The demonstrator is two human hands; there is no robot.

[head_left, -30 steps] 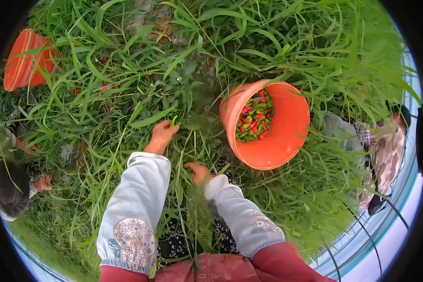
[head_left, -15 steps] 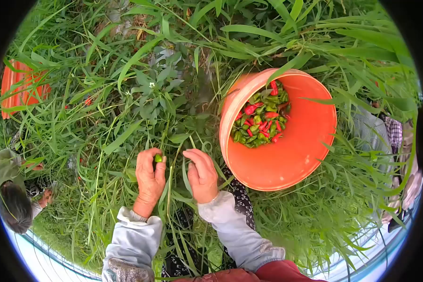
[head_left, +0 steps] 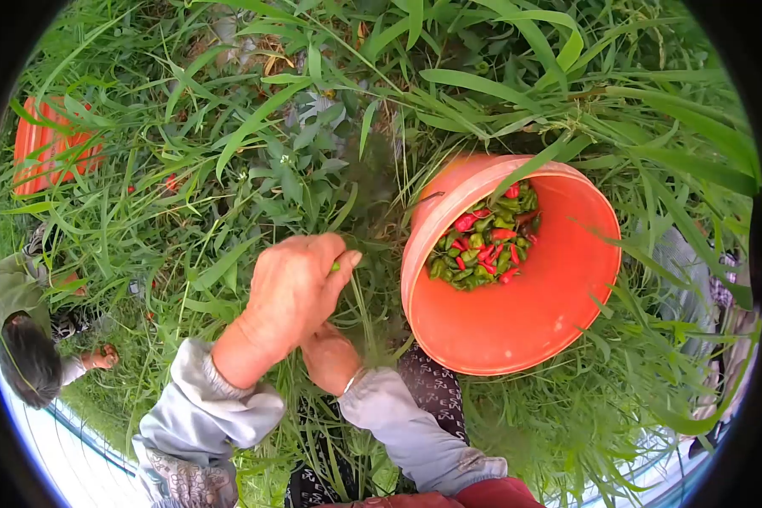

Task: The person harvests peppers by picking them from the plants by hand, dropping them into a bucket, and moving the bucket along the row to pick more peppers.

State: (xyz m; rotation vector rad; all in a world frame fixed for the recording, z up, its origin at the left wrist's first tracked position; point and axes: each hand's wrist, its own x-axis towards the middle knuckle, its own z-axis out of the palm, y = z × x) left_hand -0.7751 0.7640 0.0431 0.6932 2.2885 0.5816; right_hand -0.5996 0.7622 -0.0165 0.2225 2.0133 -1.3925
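Note:
My left hand [head_left: 292,284] is raised over the plants with its fingers closed. A small green pepper [head_left: 336,266] shows between its thumb and fingertips. Lower down, my right hand [head_left: 330,361] sits partly behind the left one among long grass blades, and its fingers are hidden. To the right of both hands an orange bucket [head_left: 550,326] leans in the grass with its mouth facing me. Red and green peppers [head_left: 487,241] lie along the inner left side of it.
Leafy pepper plants [head_left: 292,182] and tall grass surround the hands. Another orange container [head_left: 55,144] stands at far left. Below it a person [head_left: 30,360] works low in the plants. Clothing of someone else [head_left: 694,279] shows at the right edge.
My left hand has moved up and right with the green pepper, crossing in front of my right hand. The right hand has shifted down and left. The bucket appears slightly lower in view.

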